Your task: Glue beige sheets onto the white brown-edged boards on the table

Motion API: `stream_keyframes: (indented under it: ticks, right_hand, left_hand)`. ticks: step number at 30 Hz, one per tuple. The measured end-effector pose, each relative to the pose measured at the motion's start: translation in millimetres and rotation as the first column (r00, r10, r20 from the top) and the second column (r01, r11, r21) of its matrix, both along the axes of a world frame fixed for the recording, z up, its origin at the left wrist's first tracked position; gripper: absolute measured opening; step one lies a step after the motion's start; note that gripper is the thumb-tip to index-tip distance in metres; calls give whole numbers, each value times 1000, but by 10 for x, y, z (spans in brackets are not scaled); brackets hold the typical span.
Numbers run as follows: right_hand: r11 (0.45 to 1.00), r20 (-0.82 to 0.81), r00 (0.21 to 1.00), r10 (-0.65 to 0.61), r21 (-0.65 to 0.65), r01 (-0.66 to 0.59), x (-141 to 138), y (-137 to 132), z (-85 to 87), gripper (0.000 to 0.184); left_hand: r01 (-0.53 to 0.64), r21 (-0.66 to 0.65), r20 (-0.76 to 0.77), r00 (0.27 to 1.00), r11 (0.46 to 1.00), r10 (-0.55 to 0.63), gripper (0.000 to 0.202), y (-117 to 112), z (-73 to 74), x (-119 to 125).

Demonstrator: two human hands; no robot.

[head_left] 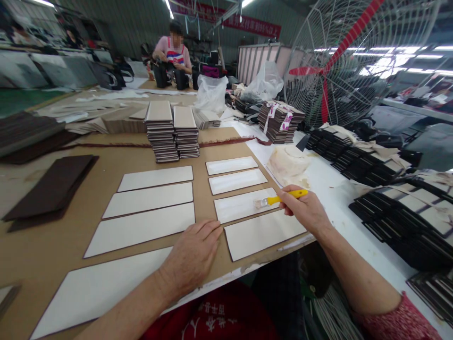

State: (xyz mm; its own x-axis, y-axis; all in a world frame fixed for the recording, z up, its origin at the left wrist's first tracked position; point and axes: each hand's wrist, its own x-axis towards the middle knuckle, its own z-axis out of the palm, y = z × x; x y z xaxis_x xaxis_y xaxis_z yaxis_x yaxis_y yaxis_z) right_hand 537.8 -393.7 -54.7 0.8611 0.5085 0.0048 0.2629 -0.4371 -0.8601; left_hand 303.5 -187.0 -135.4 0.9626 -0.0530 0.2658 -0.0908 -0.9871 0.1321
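My right hand (306, 210) is closed around a flat paintbrush (275, 200) with a yellow handle. Its bristles touch a pale, dark-edged panel (231, 207), third from the back in the right column. That panel and the two behind it look wet and whiter than the nearest panel (255, 237), which has a matte cream face. My left hand (193, 252) lies flat with fingers outstretched, its fingertips at the near left corner of the brushed panel. Several cream panels (148, 222) form a left column, the nearest partly hidden by my left forearm.
Stacked panels (161, 130) stand behind the columns on the brown board (141, 151). A cream, crusted tub-like object (288, 163) sits right of them. Dark sheets (53, 184) lie left, black bundles (406, 212) right. A large fan (322, 71) and a person (173, 52) are beyond.
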Motion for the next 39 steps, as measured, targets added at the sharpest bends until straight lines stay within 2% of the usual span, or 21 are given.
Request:
stream_keyframes:
  ticks: [6,10,13,16,20,24,27,30,33,36,39]
  right_hand:
    - [991,-117,985,123,65,-116,-355,418,-57,26]
    - [973,-110,976,190,157,-172,-419,606,-125,25]
    - [974,-108,974,200,128,-186,-379,645,-143,23]
    - [992,-45,992,120,41,-118,-251,543,-93,22]
    - [1000,36,999,-4,-10,5,22,224,12,21]
    - [983,68,986,-155,108,147,210,-119,77,21]
    - [945,14,976,-217,255,206,178,-274,103,21]
    - [907,-97,985,-145,385,171,17,-329,94,21]
    - [901,-224,975,-13,420,108,-192,-315,28,25]
    - [909,-306,949,70,411,66,-358,-257,-70,27]
    - [912,-345,932,113,409,41,-448,-175,-141,29]
  left_hand:
    - [11,-7,-9,1000,1000,-11,40,-10,42,9]
    - [-6,-28,-10,1000,1000,5,38,-17,64,16]
    - [-9,-36,5,1000,999,10,38,-24,78,22]
    - [-6,-34,17,1000,999,7,37,-25,81,18]
    - [-6,-9,3,1000,1000,6,38,-17,57,3]
    - [-2,20,-9,1000,1000,2,38,-13,82,18]
    - [-44,19,-2,999,999,44,35,-46,210,3]
    - [-55,52,0,998,997,55,35,-158,386,-94]
    - [28,70,-39,999,997,-26,37,-348,472,-232]
    - [76,26,-59,995,997,-74,38,-528,401,-312]
    - [53,-16,-53,997,998,-54,38,-609,262,-312]
